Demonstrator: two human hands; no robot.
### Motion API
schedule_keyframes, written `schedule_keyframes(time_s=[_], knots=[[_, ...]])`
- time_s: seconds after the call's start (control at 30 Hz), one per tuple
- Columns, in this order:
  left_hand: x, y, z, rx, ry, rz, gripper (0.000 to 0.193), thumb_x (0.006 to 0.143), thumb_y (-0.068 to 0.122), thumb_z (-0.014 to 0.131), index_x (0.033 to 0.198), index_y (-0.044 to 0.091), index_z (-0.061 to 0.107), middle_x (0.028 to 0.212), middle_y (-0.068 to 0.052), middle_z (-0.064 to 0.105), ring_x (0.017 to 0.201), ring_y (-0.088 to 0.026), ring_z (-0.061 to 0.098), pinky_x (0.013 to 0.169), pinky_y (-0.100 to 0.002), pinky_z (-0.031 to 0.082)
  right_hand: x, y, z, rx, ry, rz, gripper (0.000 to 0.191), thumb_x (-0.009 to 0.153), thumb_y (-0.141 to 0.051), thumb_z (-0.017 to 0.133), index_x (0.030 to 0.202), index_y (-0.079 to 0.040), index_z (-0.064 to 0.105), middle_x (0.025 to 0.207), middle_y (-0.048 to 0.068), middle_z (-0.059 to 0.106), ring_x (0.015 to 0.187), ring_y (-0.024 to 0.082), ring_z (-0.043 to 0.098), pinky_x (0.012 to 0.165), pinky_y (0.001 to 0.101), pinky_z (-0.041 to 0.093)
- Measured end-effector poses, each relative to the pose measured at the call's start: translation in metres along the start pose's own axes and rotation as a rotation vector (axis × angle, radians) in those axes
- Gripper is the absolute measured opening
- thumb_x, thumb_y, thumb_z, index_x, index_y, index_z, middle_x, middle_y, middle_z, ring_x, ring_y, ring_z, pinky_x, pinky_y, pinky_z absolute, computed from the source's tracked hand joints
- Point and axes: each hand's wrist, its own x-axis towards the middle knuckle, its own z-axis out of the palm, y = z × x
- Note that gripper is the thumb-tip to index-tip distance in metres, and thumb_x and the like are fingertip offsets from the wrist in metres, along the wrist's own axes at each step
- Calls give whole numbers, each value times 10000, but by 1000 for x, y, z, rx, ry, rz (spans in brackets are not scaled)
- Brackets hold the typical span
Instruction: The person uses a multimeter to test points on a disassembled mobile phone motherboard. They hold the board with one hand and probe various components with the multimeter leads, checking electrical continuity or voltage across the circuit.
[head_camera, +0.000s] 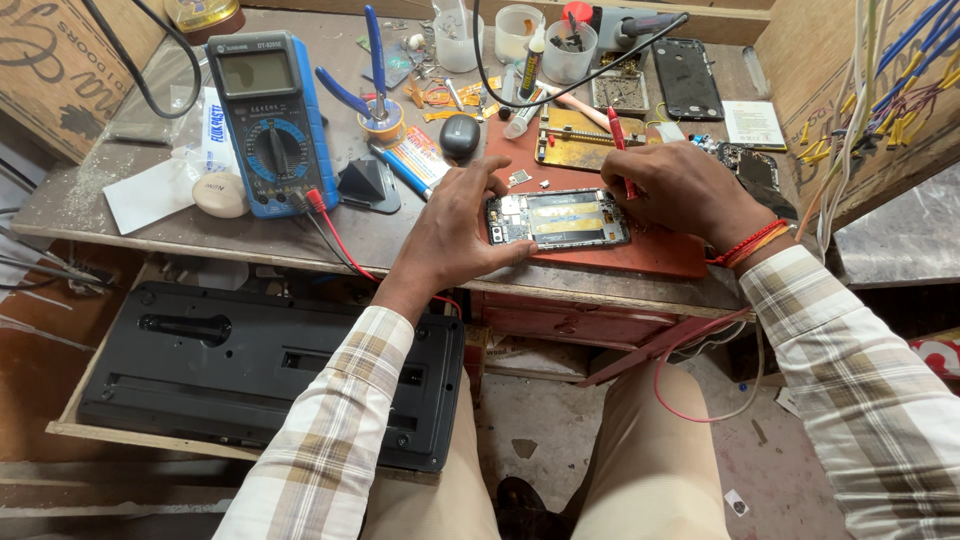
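Left hand (452, 225) pinches the opened phone's (560, 218) left end; right hand (685, 190) grips what looks like a red-handled screwdriver (621, 145) at its right end.

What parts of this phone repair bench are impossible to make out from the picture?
Head view only:
- Tip of the red tool: hidden behind the right hand.
- Left end of the opened phone: partly covered by the left hand fingers.
- Small parts on the phone's board: too small to tell apart.
- Contents of the white cups: too small and cluttered.
- Wire bundle: cut off by the top right edge.
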Motion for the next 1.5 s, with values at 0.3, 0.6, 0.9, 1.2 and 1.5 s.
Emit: schedule_keyframes(time_s=[0.3, 0.6, 0.9, 1.2, 1.5], knots=[[1, 2, 0, 4, -5, 0, 944, 670, 427, 943, 1416, 80, 481, 1097, -102, 671, 1092, -313, 637, 962, -457, 520, -4, 7, 3, 22, -19, 14, 99, 924, -81, 665, 970, -62, 579, 829, 125, 676, 768, 367, 682, 629, 489, 499], [1, 2, -1, -2, 3, 8, 938, 675, 427, 944, 1413, 81, 481, 1104, -100, 675, 1104, -313, 640, 982, -459, 514, -5, 8, 8, 88, 49, -11, 143, 877, -29, 683, 997, -66, 614, 884, 107, 713, 832, 356, 700, 678, 456, 536], [1, -1, 0, 5, 12, 23, 951, 664, 435, 952, 1411, 84, 480, 1112, -100, 675, 1116, -315, 639, 993, -466, 510, -6, 13, 3, 301, 122, 61, 249, 861, -54, 804, 1055, -25, 651, 956, 115, 739, 827, 271, 720, 715, 385, 564], [1, 0, 0, 3, 13, 22, 945, 677, 429, 950, 1417, 78, 479, 1115, -109, 674, 1113, -323, 639, 985, -464, 514, -4, 9, 1, 303, 107, 79, 239, 846, -59, 813, 1026, -14, 664, 915, 105, 737, 774, 247, 694, 703, 373, 551], [1, 0, -1, -6, 15, 29, 927, 685, 428, 946, 1407, 77, 482, 1105, -103, 669, 1103, -312, 648, 998, -462, 508, -1, 7, 3, 283, 97, 138, 205, 874, -79, 813, 1019, -19, 682, 920, 120, 743, 781, 267, 703, 708, 377, 549]])
